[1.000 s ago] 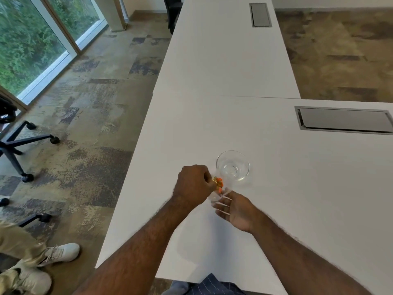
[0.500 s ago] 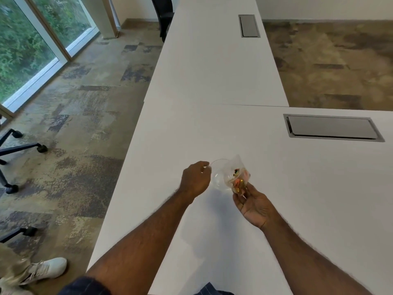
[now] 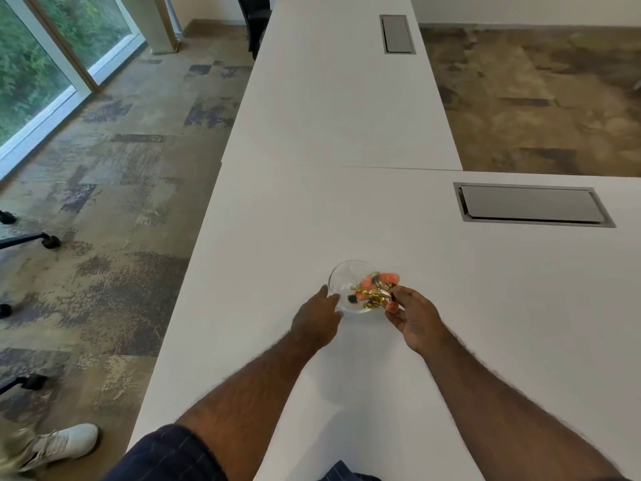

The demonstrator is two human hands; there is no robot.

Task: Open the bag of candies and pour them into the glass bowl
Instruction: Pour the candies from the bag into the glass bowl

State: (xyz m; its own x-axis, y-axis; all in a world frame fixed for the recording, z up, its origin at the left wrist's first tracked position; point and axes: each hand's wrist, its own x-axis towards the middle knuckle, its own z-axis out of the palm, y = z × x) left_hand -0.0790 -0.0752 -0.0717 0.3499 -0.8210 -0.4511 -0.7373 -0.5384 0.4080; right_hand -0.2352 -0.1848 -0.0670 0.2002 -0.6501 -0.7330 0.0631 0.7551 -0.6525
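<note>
A small clear glass bowl (image 3: 341,279) stands on the white table (image 3: 347,210) in front of me. My left hand (image 3: 317,319) rests against the bowl's near left side, fingers on its wall. My right hand (image 3: 414,317) pinches a clear plastic bag of candies (image 3: 376,291) at the bowl's right rim, tilted over the bowl. Orange, gold and dark wrapped candies show over the bowl's right half; whether they lie in the bowl or inside the bag, I cannot tell.
A grey cable hatch (image 3: 530,206) is set into the table at the right, another hatch (image 3: 397,34) farther back. The table's left edge drops to carpet, with chair wheels (image 3: 48,239) and another person's white shoe (image 3: 66,444) there.
My hands parted: the right hand lifted the bag from in front of the bowl to its right rim and tipped it over; the left hand moved to the bowl's side.
</note>
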